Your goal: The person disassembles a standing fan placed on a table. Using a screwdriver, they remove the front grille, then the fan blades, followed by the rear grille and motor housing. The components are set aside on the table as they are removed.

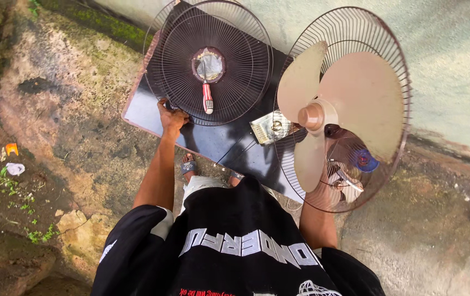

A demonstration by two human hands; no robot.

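the fan front grille, a round dark wire guard, lies flat on the dark surface that stands on mossy, stained ground by a pale wall. the left hand is closed around the grille's near rim at its lower left edge, the arm reaching forward from a black sleeve. resting on the grille's middle is a screwdriver with a red and white handle, its tip pointing up toward the round centre plate. to the right, the rear grille stands tilted up on edge, with the beige three-bladed fan blade mounted in front of it on its hub. the right hand is low behind the wires and the lower blade, near the bottom of that rear grille; it looks to be gripping the fan there, but the fingers are mostly hidden and i cannot tell for sure what they close on. the two hands are well apart, one on each grille. a small metallic part lies on the surface between the two grilles, and a blue round piece shows through the wires at the lower right. a foot in a sandal stands on the ground just below the surface's near edge, and small bits of orange and white litter lie on the dirt at far left.
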